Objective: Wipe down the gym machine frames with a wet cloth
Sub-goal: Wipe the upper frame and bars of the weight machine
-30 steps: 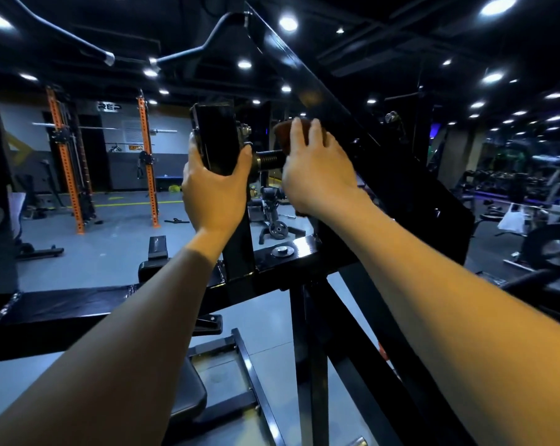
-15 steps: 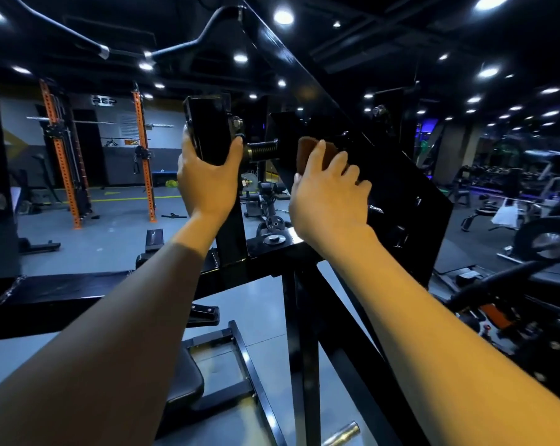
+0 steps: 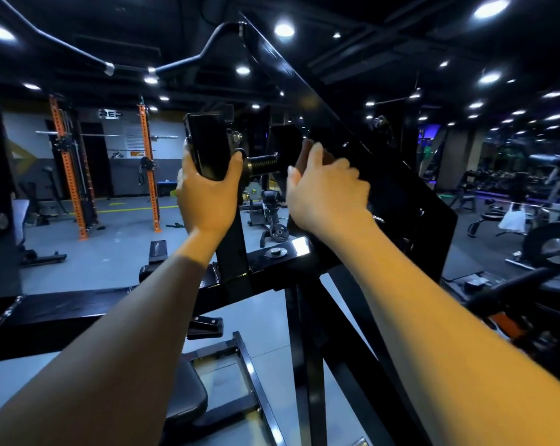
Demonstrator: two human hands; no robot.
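While the brown cloth [image 3: 305, 153] sits pressed against the dark slanted frame plate [image 3: 400, 201], we are right in the wiping step, working the metal just right of the threaded bolt [image 3: 263, 163]. Only a corner of that cloth shows, peeking out above the fingers. Our right hand [image 3: 328, 191] covers the rest, fingers bent over it and pushing it flat to the plate. Whether the fingers truly curl round the cloth or just press it, we cannot tell from here.

Over on the other side, our left hand [image 3: 206, 196] is clamped on the black upright block [image 3: 207, 146], thumb on the near side, fingers wrapped behind, bracing us against the machine.

Below, the horizontal crossbar [image 3: 285, 259] catches the light, with a round cap [image 3: 275, 252] on top. Further out we have orange racks [image 3: 148, 169] across the grey floor [image 3: 111, 249] and a padded seat [image 3: 182, 397] underneath us.

Next, we judge, the cloth needs dragging along the slanted plate, up toward the long beam [image 3: 291, 75] or down to the crossbar. That calls for steady pressure and the left hand holding firm, minding the bolt threads, which could snag the cloth.
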